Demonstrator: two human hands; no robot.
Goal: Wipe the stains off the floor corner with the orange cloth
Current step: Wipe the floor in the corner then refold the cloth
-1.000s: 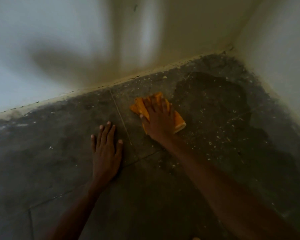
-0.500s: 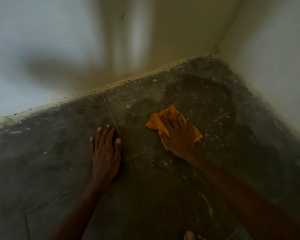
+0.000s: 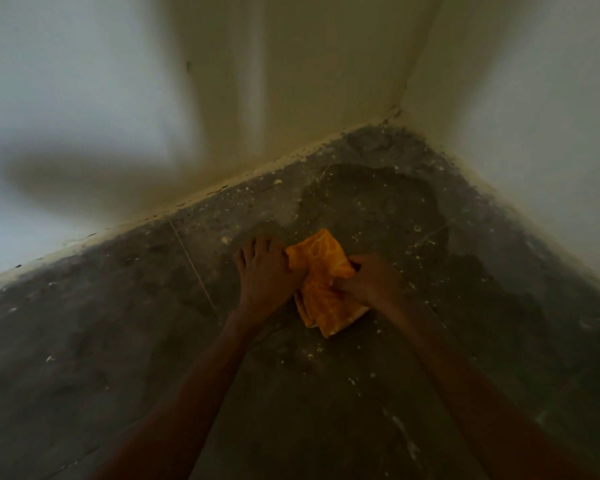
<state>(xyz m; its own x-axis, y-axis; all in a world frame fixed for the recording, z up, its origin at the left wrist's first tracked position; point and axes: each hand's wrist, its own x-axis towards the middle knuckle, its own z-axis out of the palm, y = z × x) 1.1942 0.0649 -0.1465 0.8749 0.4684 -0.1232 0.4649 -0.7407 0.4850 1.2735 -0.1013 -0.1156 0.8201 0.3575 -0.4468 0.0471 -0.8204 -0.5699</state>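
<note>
The orange cloth (image 3: 321, 271) lay crumpled on the dirty floor (image 3: 118, 323), with the wall corner (image 3: 395, 114) at its 1 o'clock. The left hand (image 3: 264, 271) rested at the cloth's 9 o'clock, fingers spread flat and thumb side touching it. The right hand (image 3: 371, 282), at 3 o'clock, gripped its edge with curled fingers.

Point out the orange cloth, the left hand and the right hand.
orange cloth (image 3: 321, 258), head view, upper flat part.
left hand (image 3: 264, 271), head view, back of the hand.
right hand (image 3: 371, 282), head view, back of the hand.
</note>
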